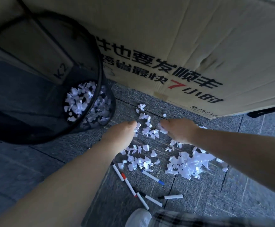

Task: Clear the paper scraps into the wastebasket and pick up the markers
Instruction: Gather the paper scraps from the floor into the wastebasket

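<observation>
L hand (123, 130) and R hand (177, 129) are lowered onto scraps (147, 126) on carpet (231, 194), fingers curled; R is closed on a few scraps, L grip cannot be told. Mesh bin (91, 112), upper left, is part-filled w/ scraps. Markers (151, 175) are scattered nearer the viewer, beside a box (199, 38).

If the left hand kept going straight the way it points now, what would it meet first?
Probably the paper scraps strewn on the carpet just past the left hand; beyond them stands the cardboard box. The wastebasket lies off to the side of that line. Depth is uncertain.
</observation>
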`<state>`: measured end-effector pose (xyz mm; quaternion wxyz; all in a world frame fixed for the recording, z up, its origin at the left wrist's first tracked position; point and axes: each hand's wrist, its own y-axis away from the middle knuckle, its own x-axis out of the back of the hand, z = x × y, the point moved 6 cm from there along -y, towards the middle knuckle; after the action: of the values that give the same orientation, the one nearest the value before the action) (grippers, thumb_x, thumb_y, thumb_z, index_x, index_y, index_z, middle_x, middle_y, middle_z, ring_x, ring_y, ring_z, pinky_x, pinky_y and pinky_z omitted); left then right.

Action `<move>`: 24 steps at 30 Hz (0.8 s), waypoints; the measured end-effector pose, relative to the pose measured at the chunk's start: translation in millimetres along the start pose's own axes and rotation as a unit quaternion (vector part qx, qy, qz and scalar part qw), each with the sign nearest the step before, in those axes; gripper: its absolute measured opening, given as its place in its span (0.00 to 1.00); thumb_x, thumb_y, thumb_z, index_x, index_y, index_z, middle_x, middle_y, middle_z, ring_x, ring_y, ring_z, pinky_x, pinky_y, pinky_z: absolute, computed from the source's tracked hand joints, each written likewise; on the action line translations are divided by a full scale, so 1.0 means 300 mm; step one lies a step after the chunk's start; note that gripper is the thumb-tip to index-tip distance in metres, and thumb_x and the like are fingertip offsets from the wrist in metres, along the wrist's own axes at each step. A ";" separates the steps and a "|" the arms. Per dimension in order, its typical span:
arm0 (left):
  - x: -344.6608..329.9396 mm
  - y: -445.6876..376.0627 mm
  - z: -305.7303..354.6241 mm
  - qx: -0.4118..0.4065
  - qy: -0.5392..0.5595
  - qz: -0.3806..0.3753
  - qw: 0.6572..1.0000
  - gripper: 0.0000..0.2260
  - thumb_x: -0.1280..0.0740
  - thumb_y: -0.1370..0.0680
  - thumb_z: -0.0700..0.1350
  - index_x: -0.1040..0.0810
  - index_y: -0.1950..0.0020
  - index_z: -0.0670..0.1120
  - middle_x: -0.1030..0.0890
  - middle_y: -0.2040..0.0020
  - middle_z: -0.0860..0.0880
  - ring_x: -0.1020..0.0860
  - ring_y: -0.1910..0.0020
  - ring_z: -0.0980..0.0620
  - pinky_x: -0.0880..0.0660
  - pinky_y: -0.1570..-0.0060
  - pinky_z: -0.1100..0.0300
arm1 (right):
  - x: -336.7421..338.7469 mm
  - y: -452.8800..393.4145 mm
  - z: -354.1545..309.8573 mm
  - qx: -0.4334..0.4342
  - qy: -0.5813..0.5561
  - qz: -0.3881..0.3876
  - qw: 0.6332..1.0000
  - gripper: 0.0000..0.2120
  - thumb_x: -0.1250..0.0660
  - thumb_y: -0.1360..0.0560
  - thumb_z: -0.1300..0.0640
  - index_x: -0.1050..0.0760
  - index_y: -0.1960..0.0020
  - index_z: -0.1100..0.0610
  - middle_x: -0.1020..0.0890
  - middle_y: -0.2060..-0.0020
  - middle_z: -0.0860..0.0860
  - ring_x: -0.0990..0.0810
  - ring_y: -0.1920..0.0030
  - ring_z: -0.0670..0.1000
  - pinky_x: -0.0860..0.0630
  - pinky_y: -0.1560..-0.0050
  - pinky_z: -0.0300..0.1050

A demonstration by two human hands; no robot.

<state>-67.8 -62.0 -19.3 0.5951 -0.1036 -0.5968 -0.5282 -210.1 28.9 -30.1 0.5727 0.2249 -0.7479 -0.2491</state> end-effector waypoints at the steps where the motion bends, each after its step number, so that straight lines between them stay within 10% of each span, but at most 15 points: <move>1: 0.043 0.007 0.012 -0.002 0.001 0.006 1.000 0.06 0.43 0.21 0.35 0.37 0.57 0.44 0.36 0.70 0.51 0.38 0.75 0.54 0.41 0.76 0.59 | 0.028 0.017 -0.004 -0.008 -0.007 0.005 1.000 0.12 0.42 0.21 0.59 0.37 0.38 0.58 0.29 0.68 0.49 0.26 0.67 0.51 0.24 0.68 0.43; 10: 0.442 0.110 0.109 0.012 0.050 0.037 0.998 0.06 0.45 0.19 0.40 0.33 0.44 0.42 0.33 0.61 0.47 0.33 0.67 0.47 0.35 0.67 0.54 | 0.348 0.163 -0.087 -0.035 -0.056 0.097 0.993 0.19 0.43 0.22 0.57 0.40 0.32 0.61 0.22 0.49 0.61 0.22 0.53 0.60 0.26 0.58 0.48; 24: 0.878 0.427 -0.162 0.072 0.025 0.255 0.964 0.09 0.42 0.21 0.41 0.39 0.60 0.43 0.37 0.69 0.49 0.33 0.69 0.44 0.39 0.69 0.53 | 0.919 0.228 -0.458 0.063 -0.126 0.286 0.948 0.08 0.44 0.21 0.59 0.42 0.55 0.59 0.33 0.68 0.54 0.33 0.66 0.57 0.41 0.67 0.47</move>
<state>-13.4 -177.6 248.7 0.7307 -0.1959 -0.5722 -0.3166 -147.4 -105.3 248.7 0.5059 0.0037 -0.8609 -0.0539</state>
